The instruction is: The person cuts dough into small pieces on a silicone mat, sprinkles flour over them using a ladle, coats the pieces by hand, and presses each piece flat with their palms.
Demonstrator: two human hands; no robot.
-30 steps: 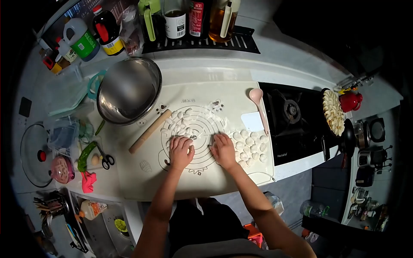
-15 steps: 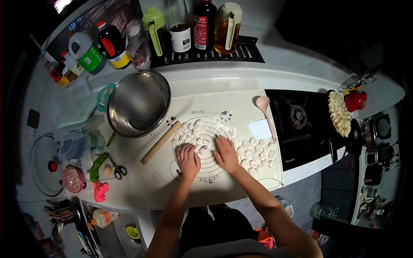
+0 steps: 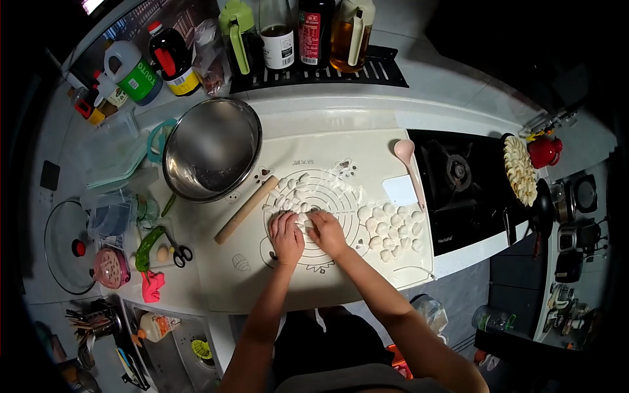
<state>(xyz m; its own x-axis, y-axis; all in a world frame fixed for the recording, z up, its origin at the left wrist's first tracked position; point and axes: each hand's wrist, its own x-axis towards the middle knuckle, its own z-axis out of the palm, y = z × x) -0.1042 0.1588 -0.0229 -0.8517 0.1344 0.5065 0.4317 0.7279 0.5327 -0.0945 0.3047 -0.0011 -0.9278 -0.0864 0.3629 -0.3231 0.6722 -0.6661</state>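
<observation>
My left hand (image 3: 286, 239) lies palm down with its fingers stretched out, at the near edge of a cluster of small white dough pieces (image 3: 288, 190) on the marked kneading mat (image 3: 354, 147). Close beside it, my right hand (image 3: 329, 234) has its fingers bent inward around a white dough piece (image 3: 306, 221) between the two hands; the fingertips are partly hidden. To the right lies a group of flattened round dough pieces (image 3: 391, 229). A wooden rolling pin (image 3: 246, 209) rests slantwise to the left of the cluster.
A large steel bowl (image 3: 211, 147) stands behind the rolling pin. A pink spoon (image 3: 405, 154) and a white scraper (image 3: 398, 190) lie by the black gas stove (image 3: 455, 196). At right is a pan of dumplings (image 3: 521, 171). Scissors (image 3: 181, 254) and a green pepper (image 3: 149, 245) lie left.
My right hand has moved left, from the open middle of the mat to beside my left hand, and its fingers have curled. My left hand stays nearly in place. The view has shifted slightly.
</observation>
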